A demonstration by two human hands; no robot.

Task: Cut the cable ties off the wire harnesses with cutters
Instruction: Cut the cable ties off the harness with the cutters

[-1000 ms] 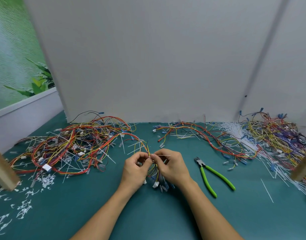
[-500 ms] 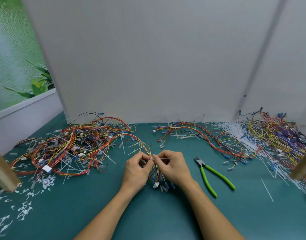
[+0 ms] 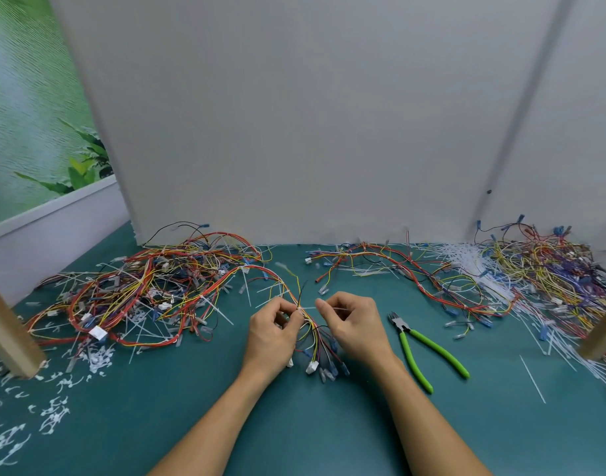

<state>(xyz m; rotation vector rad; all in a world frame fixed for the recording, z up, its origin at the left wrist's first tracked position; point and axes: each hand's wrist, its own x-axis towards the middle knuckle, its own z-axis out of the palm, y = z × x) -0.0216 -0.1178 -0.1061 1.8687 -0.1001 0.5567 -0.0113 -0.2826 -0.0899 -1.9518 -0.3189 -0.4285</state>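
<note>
A thin wire harness [image 3: 313, 333] of red, yellow and black wires lies between my hands, its white and blue connectors fanned out toward me. My left hand [image 3: 272, 333] pinches the harness where a white cable tie [image 3: 301, 309] wraps it. My right hand [image 3: 355, 324] pinches the tie's clear tail, stretched sideways from the bundle. The green-handled cutters [image 3: 421, 350] lie on the green mat just right of my right hand, jaws pointing away, with no hand on them.
A big tangle of harnesses [image 3: 140, 293] covers the mat on the left, another pile [image 3: 548, 269] sits at the back right, and a red harness [image 3: 397, 269] lies behind my hands. Cut tie scraps [image 3: 54, 413] litter the front left. Wooden posts [image 3: 6, 334] stand at both sides.
My right hand has drawn away to the right from my left hand, pulling the tie's tail out sideways. The cutters have not moved.
</note>
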